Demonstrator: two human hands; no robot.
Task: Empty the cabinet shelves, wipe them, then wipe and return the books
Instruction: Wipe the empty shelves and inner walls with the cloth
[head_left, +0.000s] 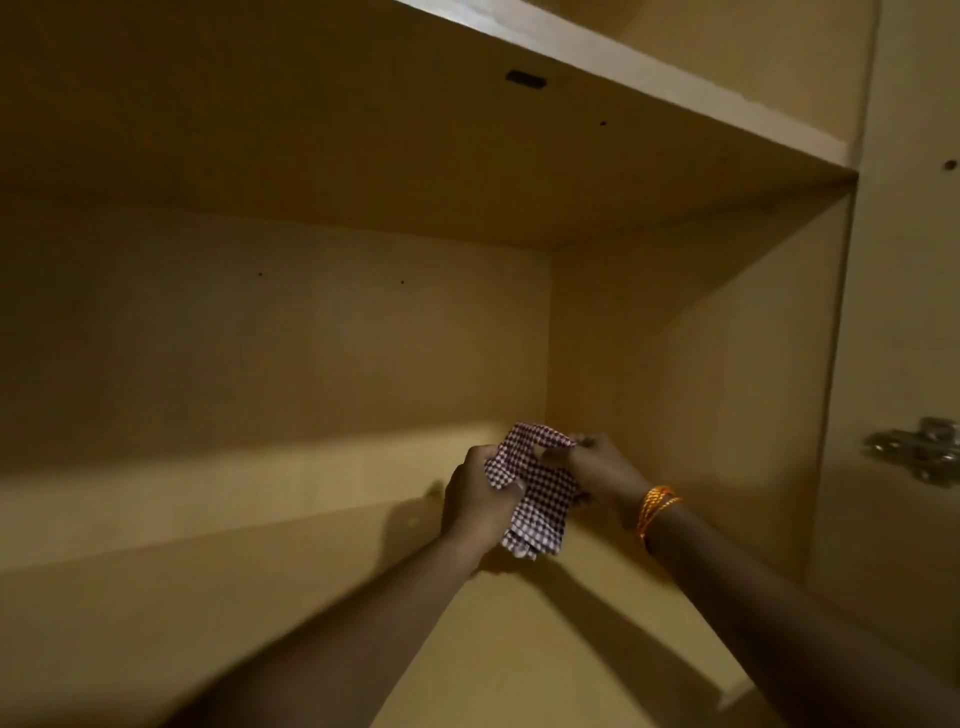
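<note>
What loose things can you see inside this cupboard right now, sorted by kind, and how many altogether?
Checked cloths: 1, the red-and-white cloth, held by the left hand and the right hand above the shelf.
Thread bracelets: 1, the orange bracelet on the right wrist.
Books: 0 in view.
Metal hinges: 1, the hinge on the right side panel.
Total: 3

The cloth (530, 488) bears a small check of dark red and white. Just right of the cloth, a wristband (655, 508) of bright orange cord. All round the cloth, the cabinet (311, 338) panels are plain pale yellow-tan, shading to brown. Far right of the cloth, a silver-grey metal hinge (919, 451).
</note>
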